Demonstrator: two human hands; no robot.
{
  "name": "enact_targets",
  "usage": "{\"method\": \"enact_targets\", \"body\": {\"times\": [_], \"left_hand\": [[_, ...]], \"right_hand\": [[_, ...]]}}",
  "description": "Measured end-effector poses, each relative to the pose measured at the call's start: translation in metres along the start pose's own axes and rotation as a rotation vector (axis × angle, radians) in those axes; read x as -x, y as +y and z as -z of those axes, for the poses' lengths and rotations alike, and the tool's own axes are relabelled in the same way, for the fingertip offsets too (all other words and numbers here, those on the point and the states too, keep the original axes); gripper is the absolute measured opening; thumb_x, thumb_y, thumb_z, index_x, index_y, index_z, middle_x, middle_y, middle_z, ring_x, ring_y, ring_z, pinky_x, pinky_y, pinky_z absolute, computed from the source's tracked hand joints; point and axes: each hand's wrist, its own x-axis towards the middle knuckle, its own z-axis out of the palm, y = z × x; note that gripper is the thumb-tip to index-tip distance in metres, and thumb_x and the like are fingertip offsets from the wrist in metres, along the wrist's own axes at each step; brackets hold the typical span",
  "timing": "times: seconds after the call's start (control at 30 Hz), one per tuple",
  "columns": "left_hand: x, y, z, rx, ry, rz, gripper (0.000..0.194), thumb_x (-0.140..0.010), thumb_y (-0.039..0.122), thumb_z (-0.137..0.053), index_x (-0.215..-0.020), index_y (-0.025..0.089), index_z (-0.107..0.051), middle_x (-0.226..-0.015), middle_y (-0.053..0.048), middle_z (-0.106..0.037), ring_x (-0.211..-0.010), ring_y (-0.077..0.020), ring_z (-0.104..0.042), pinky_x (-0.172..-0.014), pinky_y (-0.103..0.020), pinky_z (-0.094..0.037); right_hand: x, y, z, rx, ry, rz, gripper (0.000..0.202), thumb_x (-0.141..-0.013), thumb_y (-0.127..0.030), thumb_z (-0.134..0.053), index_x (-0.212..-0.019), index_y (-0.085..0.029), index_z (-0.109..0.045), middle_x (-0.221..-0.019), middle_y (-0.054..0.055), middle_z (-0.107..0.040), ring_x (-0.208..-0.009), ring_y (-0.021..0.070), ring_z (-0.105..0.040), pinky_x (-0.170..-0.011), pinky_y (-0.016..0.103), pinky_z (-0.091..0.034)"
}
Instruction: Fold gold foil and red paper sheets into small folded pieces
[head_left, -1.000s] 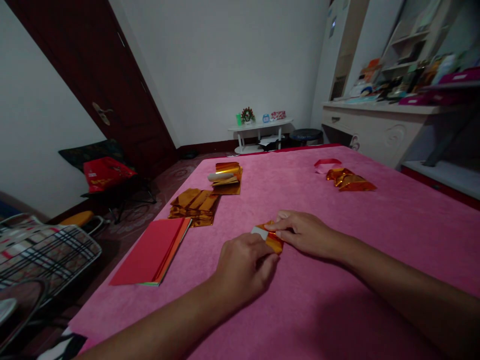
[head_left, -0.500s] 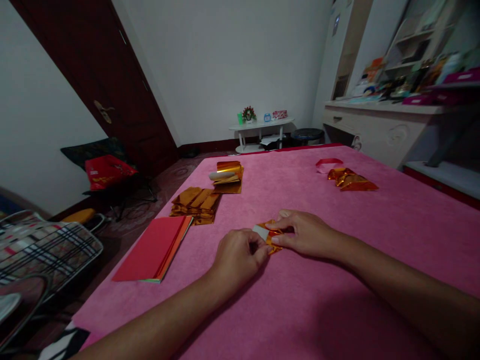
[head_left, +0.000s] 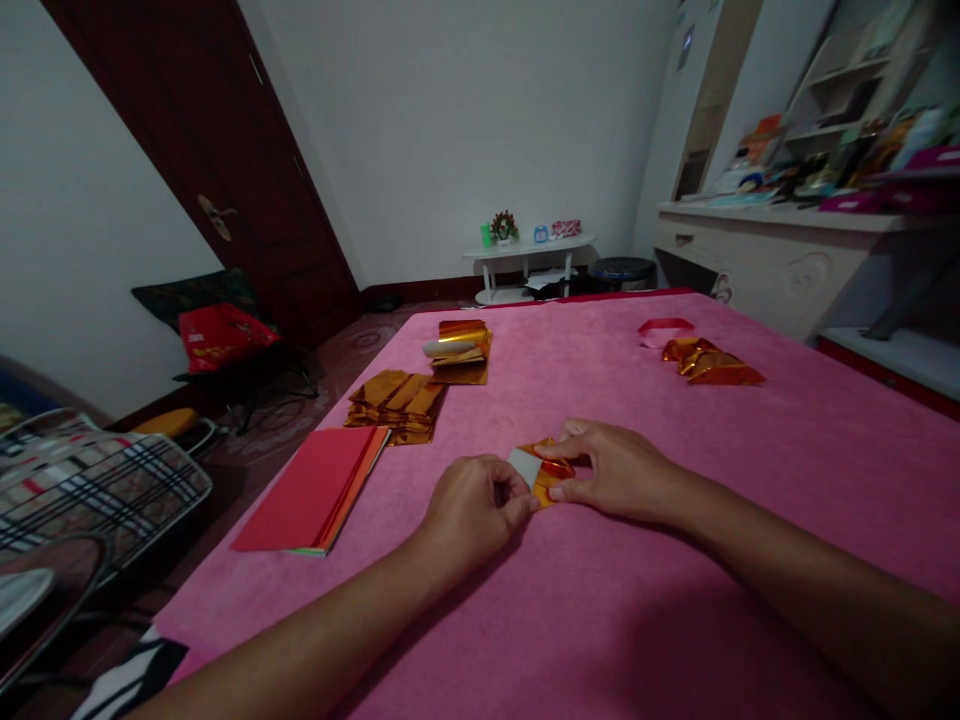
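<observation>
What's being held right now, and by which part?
The gold foil: the left hand has its near left edge by the fingertips, the right hand its right side.

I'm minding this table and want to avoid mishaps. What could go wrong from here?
The gold foil looks thin, and with fingertips of both the left hand and the right hand on it, an uneven pull might tear or skew it. The red paper lies between the left forearm and the table's edge, so a careless sweep could nudge it. The foil pile is stacked unevenly and might slip if bumped.
</observation>
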Motion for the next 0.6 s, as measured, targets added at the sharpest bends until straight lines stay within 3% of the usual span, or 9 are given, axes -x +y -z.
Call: {"method": "enact_targets", "body": {"times": [0.2, 0.33, 0.6], "left_hand": [[0.0016, -0.0003, -0.0038, -0.009, 0.038, -0.016, 0.009, -0.073, 0.025, -0.06, -0.073, 0.017, -0.065, -0.061, 0.001, -0.059, -0.052, -0.0092, -0.048, -0.048, -0.02, -0.031], [0.0042, 0.005, -0.003, -0.023, 0.072, -0.123, 0.016, -0.075, 0.023, -0.061, -0.087, 0.025, -0.071, -0.079, 0.0, -0.065, -0.067, -0.0118, -0.055, -0.06, -0.022, -0.039], [-0.0025, 0.0011, 0.0011, -0.004, -0.007, -0.143, 0.014, -0.076, 0.025, -0.063, -0.086, 0.026, -0.073, -0.083, -0.001, -0.067, -0.076, -0.0141, -0.058, -0.068, -0.023, -0.042]], "right_hand": [[0.0006, -0.0052, 0.0005, 0.017, 0.003, -0.036, 0.038, -0.072, -0.045, -0.064, -0.108, -0.032, -0.067, -0.083, 0.002, -0.059, -0.07, 0.0146, -0.052, -0.058, 0.024, -0.031], [0.0004, -0.0058, -0.0006, 0.017, 0.022, -0.035, 0.035, -0.074, -0.046, -0.062, -0.106, -0.032, -0.068, -0.08, 0.003, -0.058, -0.069, 0.0148, -0.052, -0.058, 0.024, -0.031], [0.002, -0.0079, -0.0013, 0.063, 0.033, -0.01, 0.034, -0.07, -0.049, -0.064, -0.099, -0.032, -0.069, -0.077, 0.001, -0.055, -0.069, 0.0144, -0.05, -0.056, 0.024, -0.03]]}}
